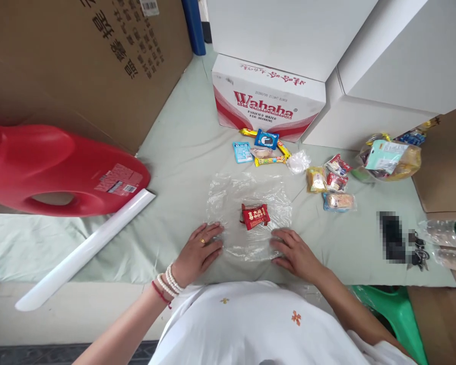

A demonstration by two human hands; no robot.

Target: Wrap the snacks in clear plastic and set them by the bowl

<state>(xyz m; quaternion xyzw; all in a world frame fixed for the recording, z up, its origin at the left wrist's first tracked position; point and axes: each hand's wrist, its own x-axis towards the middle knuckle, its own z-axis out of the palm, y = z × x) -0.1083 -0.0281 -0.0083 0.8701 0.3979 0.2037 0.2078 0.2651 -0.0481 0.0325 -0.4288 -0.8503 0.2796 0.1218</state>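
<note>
A clear plastic sheet or bag [228,190] lies spread out on the pale green cloth [175,182] in front of me. On its middle rests a small red snack packet [255,216] with yellow lettering. My left hand [201,248], with a ring and bead bracelets, lies at the plastic's left edge, fingers stretched out and touching it. At the right edge my right hand [294,253] rests on the plastic, its fingers apart. Neither hand grips anything, and both are clear of the red packet.
Behind stand snack packets, a blue one [266,139] among them, and a Wahaha carton [268,99]. More packets [339,201] and a filled bag [387,158] lie right. Left are a red plastic container [61,162] and a white roll [87,248]. Bottles [446,233] edge the far right.
</note>
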